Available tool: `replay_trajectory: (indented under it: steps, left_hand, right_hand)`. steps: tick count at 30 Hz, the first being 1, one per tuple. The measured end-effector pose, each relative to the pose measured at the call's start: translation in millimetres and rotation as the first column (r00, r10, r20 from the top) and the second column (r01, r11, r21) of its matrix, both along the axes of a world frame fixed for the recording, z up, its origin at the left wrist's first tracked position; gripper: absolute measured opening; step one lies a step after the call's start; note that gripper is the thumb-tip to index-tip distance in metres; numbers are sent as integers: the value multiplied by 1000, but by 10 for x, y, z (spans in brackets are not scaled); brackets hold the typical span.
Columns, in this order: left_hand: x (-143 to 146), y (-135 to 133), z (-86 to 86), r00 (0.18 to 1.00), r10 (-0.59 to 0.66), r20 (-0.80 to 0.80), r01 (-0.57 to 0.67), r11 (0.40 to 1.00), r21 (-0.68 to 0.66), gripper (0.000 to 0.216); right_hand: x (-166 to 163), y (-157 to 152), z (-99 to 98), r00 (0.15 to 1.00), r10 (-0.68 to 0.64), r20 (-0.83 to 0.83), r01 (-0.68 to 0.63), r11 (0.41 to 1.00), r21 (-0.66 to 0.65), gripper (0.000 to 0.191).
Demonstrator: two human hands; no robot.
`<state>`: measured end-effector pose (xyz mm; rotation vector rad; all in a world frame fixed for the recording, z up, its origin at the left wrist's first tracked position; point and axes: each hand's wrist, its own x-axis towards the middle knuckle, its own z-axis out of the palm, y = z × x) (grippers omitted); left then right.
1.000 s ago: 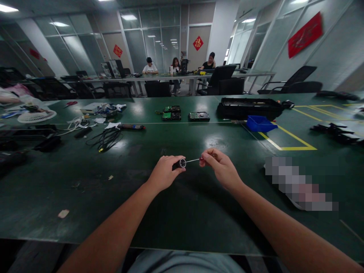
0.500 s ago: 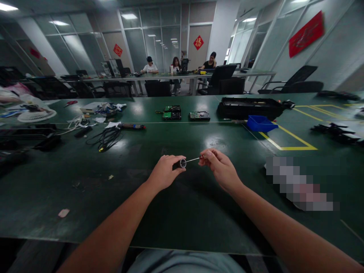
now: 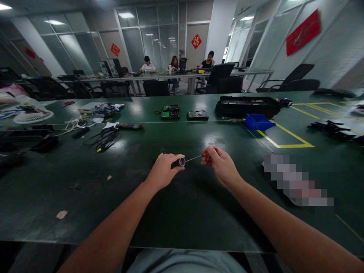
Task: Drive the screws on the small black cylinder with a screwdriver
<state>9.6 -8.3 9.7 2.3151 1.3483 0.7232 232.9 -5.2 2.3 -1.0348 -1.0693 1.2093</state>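
Observation:
My left hand (image 3: 163, 170) is closed around a small black cylinder (image 3: 181, 162) with a round silver end facing right. My right hand (image 3: 220, 165) pinches the handle of a thin metal tool (image 3: 193, 158), a small screwdriver by its look, whose tip meets the cylinder's end. Both hands hover just above the dark green table (image 3: 182, 204) in front of me.
Circuit boards (image 3: 170, 112) and a drive (image 3: 197, 115) lie mid-table. A blue bin (image 3: 258, 122) and a black case (image 3: 247, 106) sit to the right by yellow floor-style tape lines. Cables (image 3: 104, 137) and clutter lie left. Three people sit at a far table (image 3: 176, 76).
The hands keep their grip; my right hand and the tool have tilted up slightly. The camera has shifted a little.

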Motion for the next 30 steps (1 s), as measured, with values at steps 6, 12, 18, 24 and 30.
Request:
replay_trajectory:
  steps: [6,12,18,24,30]
  left_hand:
    - [14,-15,2,1000,-10,1,10,1000,-18,37]
    - [6,-3,-30,999,-23,-34,23,1000,-11,37]
    - [11,-2,-36,1000,-27,-15,27,1000,-13,36]
    - [14,-8,-14,999,-12,-32,11,1000,-28,35]
    - [3,5,-50,999,-21,-33,20,999,-31,35]
  right_hand:
    - [-30,-59,19,987,-25,160,9,995,96,33]
    - [-11,-120,126,924,-34,381,-34,985,171,32]
    - [-20,-164,172,885,-61,461,-30,982,187,26]
    - [-9,-166,136,897,8,443,-111,972,207,17]
    - [-31,-177,183,891,46,451,-128,980,152,32]
